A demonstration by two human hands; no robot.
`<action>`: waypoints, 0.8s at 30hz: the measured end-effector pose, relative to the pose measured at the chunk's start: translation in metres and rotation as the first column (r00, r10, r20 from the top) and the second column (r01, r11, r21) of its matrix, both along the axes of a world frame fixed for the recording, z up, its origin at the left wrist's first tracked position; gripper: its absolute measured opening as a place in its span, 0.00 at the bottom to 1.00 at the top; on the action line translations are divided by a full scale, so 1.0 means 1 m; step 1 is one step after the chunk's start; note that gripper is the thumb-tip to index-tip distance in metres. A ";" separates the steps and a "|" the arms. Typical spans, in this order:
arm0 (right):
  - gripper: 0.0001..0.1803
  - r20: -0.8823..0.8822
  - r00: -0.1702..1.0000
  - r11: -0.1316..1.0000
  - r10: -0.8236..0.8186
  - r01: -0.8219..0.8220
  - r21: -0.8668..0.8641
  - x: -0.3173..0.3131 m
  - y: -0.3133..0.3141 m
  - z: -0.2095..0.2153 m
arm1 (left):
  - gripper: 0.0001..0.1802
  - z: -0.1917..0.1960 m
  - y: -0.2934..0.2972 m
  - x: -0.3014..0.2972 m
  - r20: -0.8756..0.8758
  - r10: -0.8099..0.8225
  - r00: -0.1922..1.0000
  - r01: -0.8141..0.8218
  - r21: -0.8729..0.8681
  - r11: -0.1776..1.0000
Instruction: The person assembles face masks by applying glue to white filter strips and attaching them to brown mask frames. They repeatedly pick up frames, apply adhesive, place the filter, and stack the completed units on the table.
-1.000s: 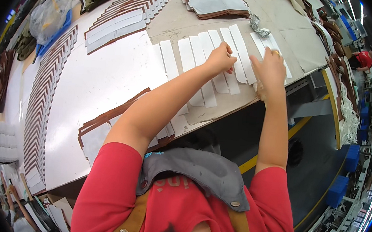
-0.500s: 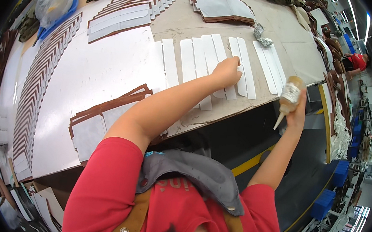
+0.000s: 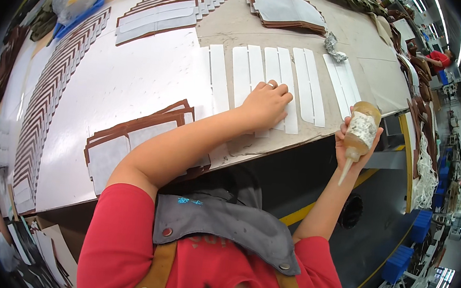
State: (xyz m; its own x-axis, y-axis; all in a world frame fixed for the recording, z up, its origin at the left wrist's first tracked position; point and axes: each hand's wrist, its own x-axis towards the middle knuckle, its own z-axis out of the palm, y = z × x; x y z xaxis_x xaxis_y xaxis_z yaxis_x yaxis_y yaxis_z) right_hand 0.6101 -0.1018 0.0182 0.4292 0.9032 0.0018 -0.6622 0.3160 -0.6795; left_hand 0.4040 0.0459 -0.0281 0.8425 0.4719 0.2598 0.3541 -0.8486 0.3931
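Paired white strips (image 3: pixel 310 88) with rounded ends lie side by side along the near edge of the worktable. My left hand (image 3: pixel 266 106) rests on the middle strips, fingers slightly bent and spread over them; its fingertips are partly hidden. My right hand (image 3: pixel 370 148) is closed round a glue bottle (image 3: pixel 362 128), out past the table's edge. The bottle is upside down, its narrow nozzle pointing down, with amber contents and a worn white label. A separate strip pair (image 3: pixel 341 79) lies near the bottle, with a crumpled silvery lump (image 3: pixel 335 48) at its far end.
Brown-edged white panels lie in a fanned row (image 3: pixel 62 96), a far stack (image 3: pixel 288 12) and a near stack (image 3: pixel 132 135). A blue tray (image 3: pixel 82 21) with a plastic bag stands far left. A yellow-edged stand (image 3: pixel 403 153) is at right. Another person (image 3: pixel 441 59) sits farther off.
My left hand has moved left and slightly nearer, onto the middle strips, which now lie more evenly spaced. The glue bottle has turned, its label facing up more.
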 end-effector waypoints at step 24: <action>0.30 0.669 0.725 0.986 0.166 -0.097 -0.139 -0.103 0.205 0.011 | 0.08 -0.007 0.052 -0.160 0.169 0.382 0.909 -0.394 0.048 0.918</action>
